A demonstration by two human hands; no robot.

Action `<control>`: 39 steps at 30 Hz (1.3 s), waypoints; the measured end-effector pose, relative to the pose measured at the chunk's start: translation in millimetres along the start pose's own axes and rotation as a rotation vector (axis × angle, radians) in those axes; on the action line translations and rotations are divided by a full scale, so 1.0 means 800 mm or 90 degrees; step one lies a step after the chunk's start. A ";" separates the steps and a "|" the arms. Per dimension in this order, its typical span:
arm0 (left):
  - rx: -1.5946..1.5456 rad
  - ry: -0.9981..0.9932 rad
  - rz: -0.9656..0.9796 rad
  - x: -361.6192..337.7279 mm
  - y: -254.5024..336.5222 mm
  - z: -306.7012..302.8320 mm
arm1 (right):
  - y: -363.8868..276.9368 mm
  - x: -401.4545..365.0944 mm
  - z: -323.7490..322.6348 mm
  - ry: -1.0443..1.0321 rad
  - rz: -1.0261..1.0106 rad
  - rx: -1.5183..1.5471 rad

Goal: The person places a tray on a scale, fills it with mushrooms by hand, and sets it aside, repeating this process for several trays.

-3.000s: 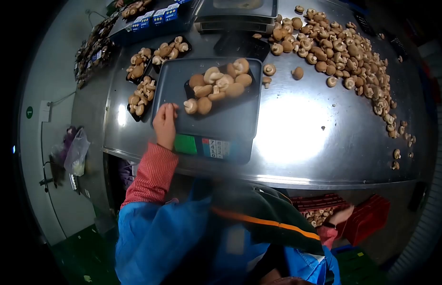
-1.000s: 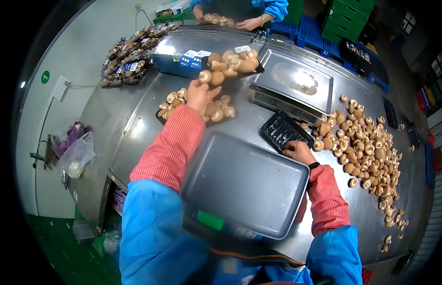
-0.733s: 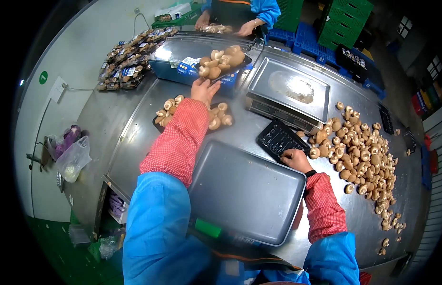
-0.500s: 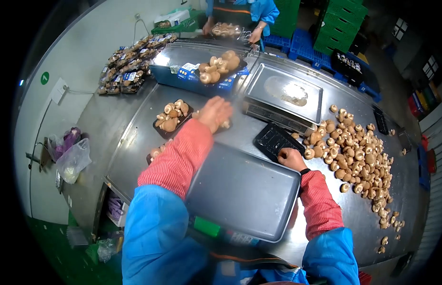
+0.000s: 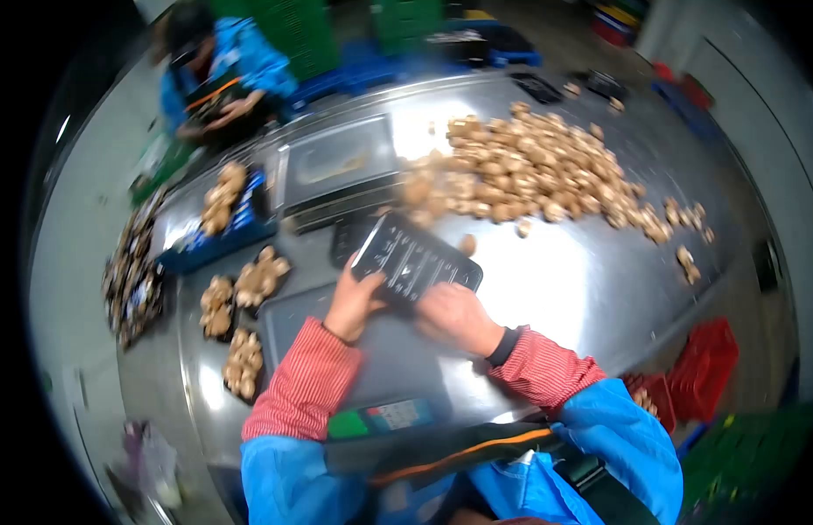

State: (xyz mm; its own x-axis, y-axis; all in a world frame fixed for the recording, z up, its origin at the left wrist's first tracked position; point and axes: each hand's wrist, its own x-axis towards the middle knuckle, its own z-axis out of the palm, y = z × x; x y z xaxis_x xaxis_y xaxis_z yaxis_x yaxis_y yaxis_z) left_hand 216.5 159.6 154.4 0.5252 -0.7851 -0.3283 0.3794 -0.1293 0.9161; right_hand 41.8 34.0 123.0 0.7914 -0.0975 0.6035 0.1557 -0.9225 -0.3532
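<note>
A black plastic tray (image 5: 417,256) is held tilted above the grey bin lid (image 5: 293,317). My left hand (image 5: 352,302) grips its left edge, thumb on the near face. My right hand (image 5: 459,317) is closed at the tray's near right edge; motion blurs its fingers. Just behind lies another black tray (image 5: 345,238), partly covered by the held one. A large heap of brown mushrooms (image 5: 529,166) spreads over the steel table beyond my hands. To the left stand three filled mushroom trays (image 5: 262,278).
A weighing scale (image 5: 341,162) stands behind the trays. Left of it, a filled tray (image 5: 223,199) rests on a blue box (image 5: 218,247). Wrapped packs (image 5: 133,271) are piled at far left. A co-worker (image 5: 218,83) stands across the table; red crates (image 5: 704,367) are at right.
My left hand has come from the filled trays to the black tray, which is now raised and turned. My right hand stays at the tray. The view has swung right.
</note>
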 end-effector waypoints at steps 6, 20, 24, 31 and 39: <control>0.232 -0.145 -0.064 0.031 -0.066 0.126 | 0.057 -0.085 -0.131 0.060 0.396 -0.121; 0.314 -0.286 -0.162 0.195 -0.189 0.434 | 0.367 -0.525 -0.559 0.388 1.000 -0.484; 0.348 -0.290 -0.148 0.233 -0.214 0.464 | 0.428 -0.614 -0.618 0.134 1.193 -0.489; 0.412 -0.172 -0.020 0.278 -0.210 0.533 | 0.543 -0.583 -0.538 0.280 0.873 -0.317; 0.407 -0.164 0.032 0.325 -0.206 0.558 | 0.601 -0.460 -0.453 0.162 0.730 -0.158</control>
State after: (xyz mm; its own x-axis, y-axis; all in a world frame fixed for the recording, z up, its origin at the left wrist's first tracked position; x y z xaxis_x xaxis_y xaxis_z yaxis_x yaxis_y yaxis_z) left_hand -49.6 -293.7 20.9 0.3033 -0.9080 -0.2889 -0.2055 -0.3584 0.9107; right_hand -388.9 -508.7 -9.9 0.2512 -0.9544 0.1615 -0.7032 -0.2946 -0.6471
